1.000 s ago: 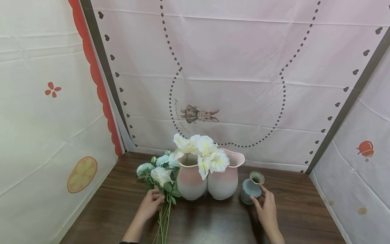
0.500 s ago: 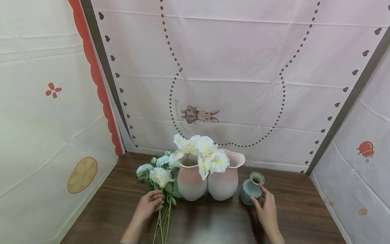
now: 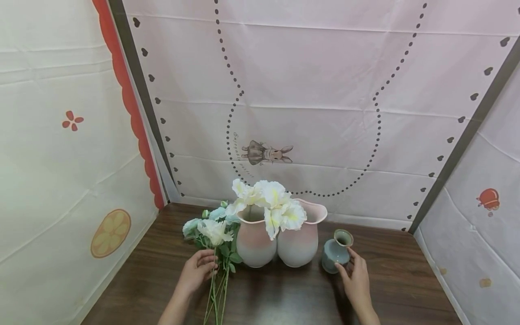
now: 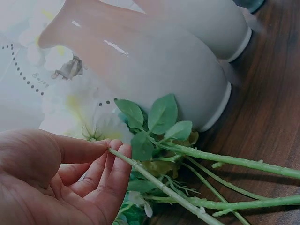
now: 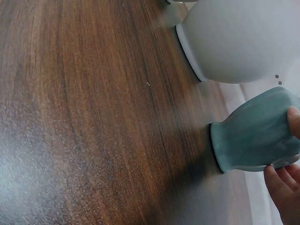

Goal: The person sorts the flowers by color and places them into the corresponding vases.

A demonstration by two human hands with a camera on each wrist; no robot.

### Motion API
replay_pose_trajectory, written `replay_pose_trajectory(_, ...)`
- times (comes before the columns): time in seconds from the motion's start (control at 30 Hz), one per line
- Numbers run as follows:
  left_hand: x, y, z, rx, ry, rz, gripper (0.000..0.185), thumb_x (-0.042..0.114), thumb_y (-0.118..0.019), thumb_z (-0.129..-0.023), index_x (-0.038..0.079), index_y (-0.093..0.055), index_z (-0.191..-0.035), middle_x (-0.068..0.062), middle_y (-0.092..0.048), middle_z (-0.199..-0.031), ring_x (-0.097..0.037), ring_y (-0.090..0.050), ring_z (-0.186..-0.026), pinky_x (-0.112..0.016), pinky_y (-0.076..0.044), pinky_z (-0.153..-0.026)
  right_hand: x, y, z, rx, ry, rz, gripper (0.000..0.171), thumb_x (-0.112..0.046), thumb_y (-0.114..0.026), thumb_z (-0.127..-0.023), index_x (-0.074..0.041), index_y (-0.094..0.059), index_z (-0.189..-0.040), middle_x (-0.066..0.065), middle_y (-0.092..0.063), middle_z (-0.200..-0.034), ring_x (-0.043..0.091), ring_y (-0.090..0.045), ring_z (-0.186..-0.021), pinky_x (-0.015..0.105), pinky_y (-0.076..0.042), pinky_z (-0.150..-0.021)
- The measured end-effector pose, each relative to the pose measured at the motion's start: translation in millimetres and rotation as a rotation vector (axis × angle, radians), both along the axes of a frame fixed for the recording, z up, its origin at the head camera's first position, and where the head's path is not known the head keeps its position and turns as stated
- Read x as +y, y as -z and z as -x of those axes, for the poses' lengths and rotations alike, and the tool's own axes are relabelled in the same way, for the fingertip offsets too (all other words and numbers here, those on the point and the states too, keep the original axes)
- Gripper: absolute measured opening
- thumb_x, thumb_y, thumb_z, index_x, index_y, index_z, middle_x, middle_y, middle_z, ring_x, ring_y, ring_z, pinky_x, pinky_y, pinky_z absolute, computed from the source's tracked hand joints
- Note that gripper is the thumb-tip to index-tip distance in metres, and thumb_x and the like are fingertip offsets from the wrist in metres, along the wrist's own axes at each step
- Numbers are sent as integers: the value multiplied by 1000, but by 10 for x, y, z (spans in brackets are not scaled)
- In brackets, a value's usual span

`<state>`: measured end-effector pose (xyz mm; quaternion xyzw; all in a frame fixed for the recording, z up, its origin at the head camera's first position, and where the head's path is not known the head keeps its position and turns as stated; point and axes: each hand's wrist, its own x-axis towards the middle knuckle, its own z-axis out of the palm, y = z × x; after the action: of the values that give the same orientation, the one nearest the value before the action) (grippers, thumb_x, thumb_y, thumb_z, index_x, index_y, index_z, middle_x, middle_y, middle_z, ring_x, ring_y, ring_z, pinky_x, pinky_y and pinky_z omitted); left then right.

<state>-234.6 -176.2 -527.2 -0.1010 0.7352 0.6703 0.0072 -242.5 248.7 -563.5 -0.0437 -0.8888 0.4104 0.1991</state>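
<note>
1. Pale printed cloth walls, one with a small rabbit drawing (image 3: 266,153), enclose a dark wood-grain counter (image 3: 276,293) on three sides.
2. At the back of the counter stand two pink-to-white vases: the left vase (image 3: 255,241) carries cream-white blooms (image 3: 270,201), and the right vase (image 3: 301,239), with a wavy rim, touches its side.
3. A bunch of artificial flowers (image 3: 211,230) lies on the counter just left of the left vase, with white and pale blue-green heads toward the back wall and long green stems (image 3: 217,293) running toward the person.
4. One thin green stem (image 4: 154,180) with small oval leaves is pinched between the thumb and fingertips (image 4: 115,159) of the left hand (image 3: 196,271); the other stems lie on the wood beside it, close to the base of the left vase.
5. A small blue-green vase (image 3: 336,256) with a narrow neck and flared mouth stands upright just right of the right vase, apart from it.
6. The right hand (image 3: 356,282) grasps this small vase low on its body: the thumb sits on its front and the fingers (image 5: 281,185) curl round its far side near the base.
</note>
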Motion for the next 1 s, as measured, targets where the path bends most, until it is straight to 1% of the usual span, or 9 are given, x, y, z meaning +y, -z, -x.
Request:
replay_pose_trajectory(0.17,-10,-86,-13,10,7,-6,37,-7,-53,-97,-13,-48,-133,-18,-67,-112,-13,-65,-84,-23,-60,-70,-2,9,4,-10,5,2,60,-8,-71,-92,5,-42,-143,30,-48,-125,47,-59,-115,48,-56,-93)
replay_pose_trajectory(0.3,-19,-154,-29,28,10,-4,39,-8,-52,-97,-12,-46,-135,-19,-65,-117,-13,-66,-87,-21,-60,-73,1,13,7,-7,0,4,60,-7,-70,-92,5,-41,-142,31,-48,-125,47,-59,-114,47,-56,-93)
replay_pose_trajectory(0.4,-20,-205,-35,47,18,-1,39,-7,-51,-98,-12,-45,-136,-18,-64,-118,-11,-66,-89,-22,-60,-77,4,17,8,9,-3,18,59,-6,-70,-92,6,-42,-142,32,-48,-125,48,-59,-114,47,-56,-92)
replay_pose_trajectory(0.5,-9,-269,-45,58,16,4,39,-7,-51,-98,-10,-46,-136,-14,-64,-116,-7,-65,-87,-22,-60,-78,0,20,8,19,-6,24,58,-6,-70,-91,7,-42,-141,32,-48,-124,49,-59,-114,47,-56,-91)
replay_pose_trajectory(0.6,10,-339,-60,72,13,9,39,-8,-51,-98,-9,-46,-136,-14,-64,-116,-4,-65,-85,-22,-60,-79,-1,19,6,20,-5,21,58,-6,-70,-92,7,-42,-141,32,-48,-124,49,-59,-115,47,-56,-91)
replay_pose_trajectory(0.83,31,-481,-99,115,23,25,38,-7,-50,-99,-7,-46,-136,-21,-60,-123,-3,-64,-88,-21,-59,-81,-10,8,-7,25,-1,16,58,-5,-71,-91,7,-43,-141,32,-49,-123,49,-60,-113,47,-57,-90)
replay_pose_trajectory(0.9,34,-519,-104,128,17,29,38,-7,-51,-99,-6,-47,-136,-19,-60,-122,-4,-64,-90,-21,-59,-81,-12,6,-8,25,1,15,58,-5,-71,-91,6,-43,-141,32,-49,-123,49,-60,-113,47,-57,-90)
replay_pose_trajectory(1.0,41,-562,-107,162,7,40,36,-6,-52,-98,-5,-49,-134,-15,-62,-117,-4,-65,-89,-20,-59,-77,-14,2,-9,25,3,14,58,-5,-71,-91,6,-43,-140,31,-49,-123,49,-60,-113,47,-57,-89)
